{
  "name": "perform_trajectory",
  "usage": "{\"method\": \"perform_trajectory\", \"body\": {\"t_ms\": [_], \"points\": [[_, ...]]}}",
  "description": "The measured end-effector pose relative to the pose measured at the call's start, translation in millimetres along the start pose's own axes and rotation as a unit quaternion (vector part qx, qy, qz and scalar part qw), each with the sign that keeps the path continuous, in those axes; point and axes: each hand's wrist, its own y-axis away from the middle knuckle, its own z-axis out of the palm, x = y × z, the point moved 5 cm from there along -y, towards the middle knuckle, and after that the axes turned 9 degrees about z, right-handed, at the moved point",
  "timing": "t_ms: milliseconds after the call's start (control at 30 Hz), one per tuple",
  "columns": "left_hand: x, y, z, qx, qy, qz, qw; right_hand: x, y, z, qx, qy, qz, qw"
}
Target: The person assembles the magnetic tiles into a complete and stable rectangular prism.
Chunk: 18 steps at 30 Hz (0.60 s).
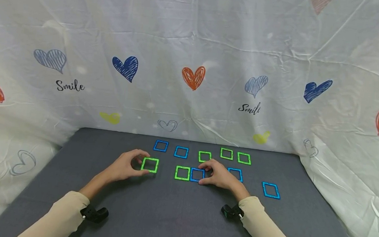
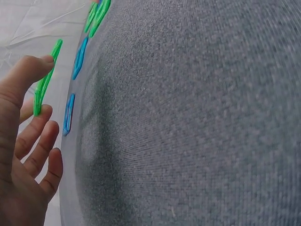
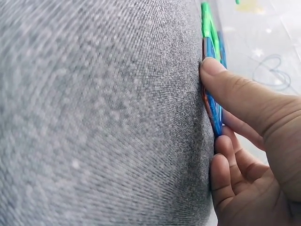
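Observation:
My left hand (image 1: 123, 166) pinches a green square frame tile (image 1: 157, 165) between thumb and fingertips. In the left wrist view this green tile (image 2: 46, 81) is held up off the table, tilted. My right hand (image 1: 220, 175) grips a blue square frame tile (image 1: 197, 169) at its right side, thumb on the near edge and fingers at the far one. The blue tile's left edge lies against another green square tile (image 1: 182, 179). In the right wrist view the blue tile (image 3: 216, 115) is low at the cloth, with green beyond it.
Along the back of the grey table (image 1: 156, 215) lie blue tiles (image 1: 160, 150) and green tiles (image 1: 243, 163). A blue tile (image 1: 237, 169) lies just behind the right hand, and another blue tile (image 1: 271, 196) farther right. A white heart-printed curtain (image 1: 157, 105) hangs behind.

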Motion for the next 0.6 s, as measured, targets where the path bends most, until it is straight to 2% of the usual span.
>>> {"method": "perform_trajectory", "body": {"t_ms": [300,600], "points": [[0.7,-2.3,4.2,0.005,0.0,0.003,1.0,1,-0.9,1,0.005,0.0,-0.002,1.0],[0.5,-7.8,14.1,-0.005,0.0,-0.004,1.0,3,-0.5,1,0.008,-0.004,0.003,1.0]]}}
